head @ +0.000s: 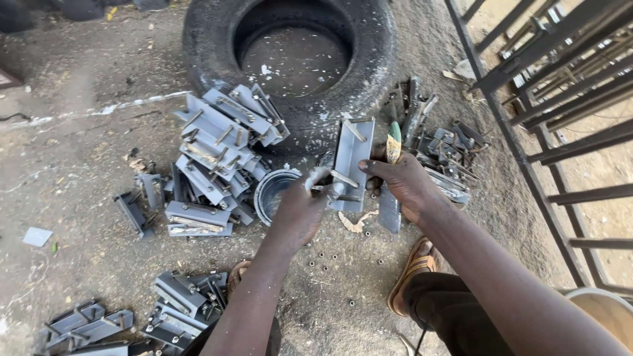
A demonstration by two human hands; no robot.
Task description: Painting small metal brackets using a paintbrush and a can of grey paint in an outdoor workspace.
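Note:
My right hand (403,186) grips a grey metal bracket (352,153) with welded rods, holding it upright in front of a tyre, and also holds a green-handled brush (393,140). My left hand (302,204) pinches a rod or bolt on the lower part of the same bracket. Both hands are paint-stained. A small round tin of grey paint (271,191) sits on the ground just left of my left hand.
A big black tyre (369,62) lies ahead. Painted grey brackets are stacked at left (217,142) and near my knees (178,306). Unpainted dark brackets (442,151) lie right. Small nuts (323,257) dot the ground. A metal gate (547,99) stands at right.

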